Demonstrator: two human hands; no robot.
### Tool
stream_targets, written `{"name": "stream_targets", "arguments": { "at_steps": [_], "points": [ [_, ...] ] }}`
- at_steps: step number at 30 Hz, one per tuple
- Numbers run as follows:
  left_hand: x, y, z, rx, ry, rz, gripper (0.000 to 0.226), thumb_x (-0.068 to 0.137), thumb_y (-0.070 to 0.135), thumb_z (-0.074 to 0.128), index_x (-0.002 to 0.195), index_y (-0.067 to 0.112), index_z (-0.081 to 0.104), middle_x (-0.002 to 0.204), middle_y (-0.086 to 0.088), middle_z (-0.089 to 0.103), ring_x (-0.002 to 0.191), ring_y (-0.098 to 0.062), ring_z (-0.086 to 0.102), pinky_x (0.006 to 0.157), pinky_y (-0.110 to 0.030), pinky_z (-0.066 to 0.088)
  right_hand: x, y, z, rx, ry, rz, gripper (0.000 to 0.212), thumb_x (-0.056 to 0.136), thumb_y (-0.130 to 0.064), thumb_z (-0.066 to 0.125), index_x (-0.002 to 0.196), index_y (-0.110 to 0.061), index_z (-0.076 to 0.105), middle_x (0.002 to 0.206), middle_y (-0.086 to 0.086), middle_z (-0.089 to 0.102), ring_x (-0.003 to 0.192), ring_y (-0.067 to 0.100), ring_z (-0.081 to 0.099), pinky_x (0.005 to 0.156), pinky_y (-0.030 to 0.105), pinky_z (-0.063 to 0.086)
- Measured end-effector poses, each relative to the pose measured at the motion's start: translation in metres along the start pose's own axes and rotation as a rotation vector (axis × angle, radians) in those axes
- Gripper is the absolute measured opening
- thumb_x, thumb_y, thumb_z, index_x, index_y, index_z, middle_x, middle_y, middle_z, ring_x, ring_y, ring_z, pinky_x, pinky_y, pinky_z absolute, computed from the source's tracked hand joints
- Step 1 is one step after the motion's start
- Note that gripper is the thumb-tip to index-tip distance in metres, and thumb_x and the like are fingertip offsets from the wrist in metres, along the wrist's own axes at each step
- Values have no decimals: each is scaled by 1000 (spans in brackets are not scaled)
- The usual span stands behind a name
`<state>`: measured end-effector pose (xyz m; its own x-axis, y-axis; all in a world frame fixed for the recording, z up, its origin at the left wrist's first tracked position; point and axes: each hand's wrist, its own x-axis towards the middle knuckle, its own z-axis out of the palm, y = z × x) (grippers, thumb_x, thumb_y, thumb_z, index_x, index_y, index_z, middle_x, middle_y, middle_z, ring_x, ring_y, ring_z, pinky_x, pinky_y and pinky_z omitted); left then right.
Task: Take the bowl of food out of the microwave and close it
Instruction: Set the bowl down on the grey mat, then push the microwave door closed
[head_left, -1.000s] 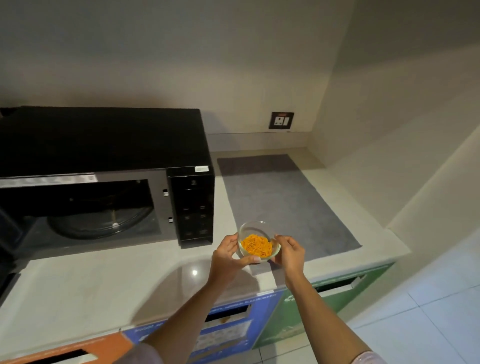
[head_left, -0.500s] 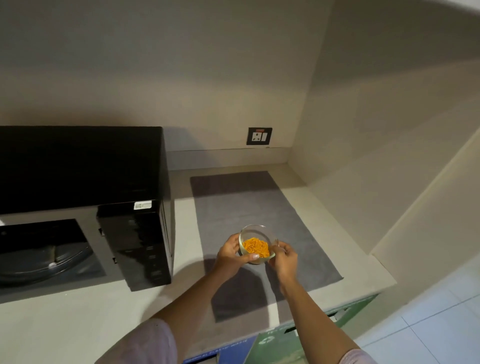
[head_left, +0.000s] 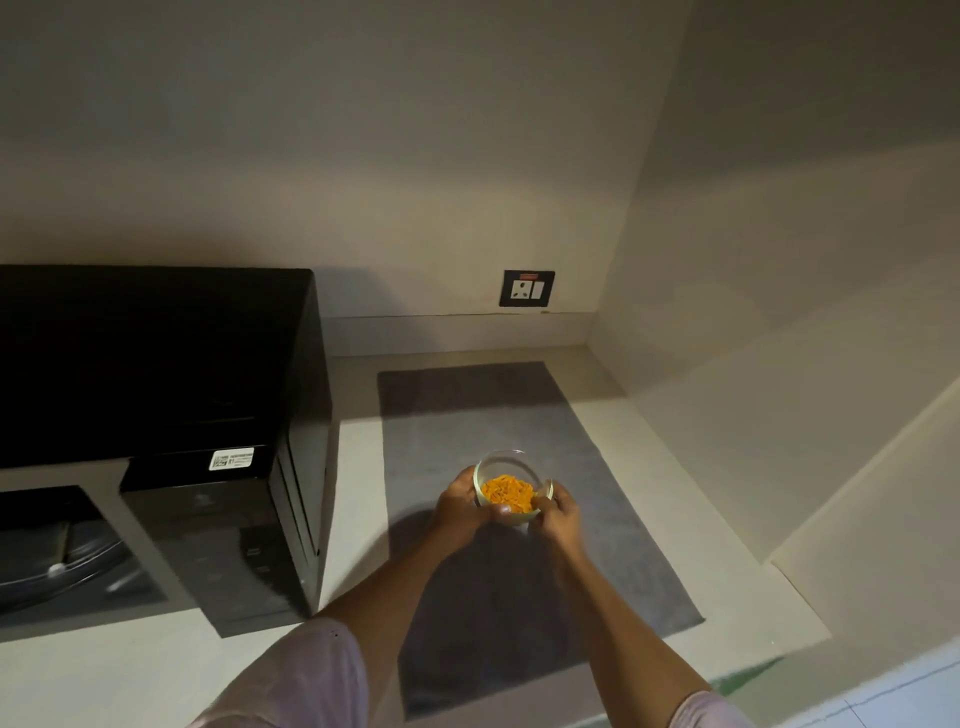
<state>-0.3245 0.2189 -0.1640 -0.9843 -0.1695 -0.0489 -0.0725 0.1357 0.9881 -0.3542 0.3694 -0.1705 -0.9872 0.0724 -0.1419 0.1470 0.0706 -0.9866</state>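
Since a moment ago the bowl (head_left: 509, 486) has travelled rightward, away from the microwave (head_left: 171, 441) and out over the grey mat (head_left: 582, 519), where it now hangs low, just above the cloth or nearly so (whether it touches yet I cannot tell from here). Both hands cup it: the left hand (head_left: 460, 512) wraps the near-left wall with the thumb lying along the front rim, the right hand (head_left: 558, 519) closes on the right side, fingers curled and pressed against the glass. It looks like clear glass, so stiff, smooth and likely slippery, possibly warm, and it would break if dropped; light enough with that small heap of orange food (head_left: 508, 492). Holding the wall on opposite sides, below the rim, seems the safest grip. Being round, it has no long axis to speak of; its mouth faces up, roughly level. The microwave cavity stands open at the left, so closing remains.
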Motion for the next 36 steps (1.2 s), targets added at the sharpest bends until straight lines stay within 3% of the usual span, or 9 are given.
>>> {"name": "stream_targets", "arguments": {
  "at_steps": [3,6,9,13,17,22,24,29,36],
  "points": [
    [-1,0,1,57,-14,5,76,54,37,85,120,21,51,116,-4,63,105,-21,61,89,-26,54,0,13,-3,14,-51,-7,48,82,-36,54,121,-9,63,110,13,70,99,25,65,90,42,51],
    [-1,-7,1,51,-31,4,68,70,5,82,128,13,47,123,-10,59,109,-20,58,80,-9,49,-2,21,-6,20,-80,-35,62,81,-49,57,129,-11,59,121,11,68,110,23,64,99,40,50],
    [-1,-10,2,71,-21,-20,73,65,15,84,128,17,46,126,-10,59,116,-27,58,85,-13,50,-2,21,-5,17,-95,-7,67,79,-55,57,131,-13,57,125,13,66,116,28,63,103,46,48],
    [-9,4,-1,152,-37,-57,92,67,30,84,143,14,35,140,-11,51,130,-29,49,100,-27,41,-8,8,-2,-46,-52,8,29,98,-23,53,127,-18,54,126,19,64,114,33,61,100,46,47],
    [-18,20,-7,225,-41,-27,95,79,29,77,152,13,19,155,-7,34,141,-25,35,109,-29,32,-16,-10,0,-76,11,19,52,100,-23,51,148,-14,36,150,17,44,134,33,48,109,42,38],
    [-40,52,-20,204,-66,52,84,84,39,69,152,28,20,158,-1,29,145,-22,30,116,-41,33,-41,-48,5,-102,96,-224,42,99,-35,49,141,-30,46,145,11,52,131,29,51,106,39,44],
    [-55,71,-26,198,-75,106,79,88,38,65,151,33,19,159,2,27,146,-19,28,117,-42,32,-51,-67,12,-96,87,-315,41,100,-33,48,141,-26,49,145,5,50,133,22,48,103,31,40],
    [-99,123,-54,246,-96,335,65,96,37,52,151,38,17,160,16,18,146,-2,18,120,-31,22,-85,-125,35,-46,12,-560,33,102,-26,45,134,-33,51,140,-8,51,126,1,46,108,19,37],
    [-162,191,-128,363,107,637,55,100,27,47,151,22,27,159,7,27,145,0,22,120,-28,24,-147,-198,99,102,-191,-732,34,101,-25,48,134,-27,56,137,-6,59,129,9,53,109,36,42]
  ]
}}
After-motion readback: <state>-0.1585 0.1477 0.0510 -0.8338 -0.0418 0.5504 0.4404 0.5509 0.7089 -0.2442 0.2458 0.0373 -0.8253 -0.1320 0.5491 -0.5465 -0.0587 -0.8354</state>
